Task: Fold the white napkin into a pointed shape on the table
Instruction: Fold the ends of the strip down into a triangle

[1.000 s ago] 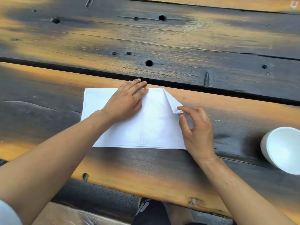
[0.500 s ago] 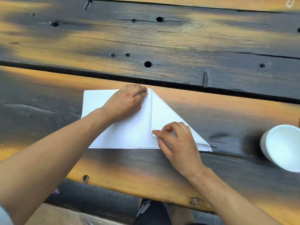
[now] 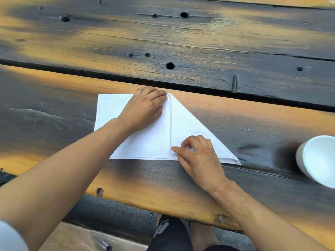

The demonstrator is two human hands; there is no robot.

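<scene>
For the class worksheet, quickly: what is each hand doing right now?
Left hand: open, flat, pressing the white napkin near its top point.
Right hand: fingers pinching the folded-down corner by the centre crease.

L hand (image 3: 145,107) flat, palm down; R hand (image 3: 197,156) fingers curled, pinching.

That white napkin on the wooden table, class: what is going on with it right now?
A person is folding a white cloth napkin on a dark, weathered wooden plank table. The left hand presses flat near the napkin's top centre. The right hand pinches the tip of the right corner, folded down along the centre line to the near edge. The left side is not yet folded. A white round cup stands apart at the right.
</scene>
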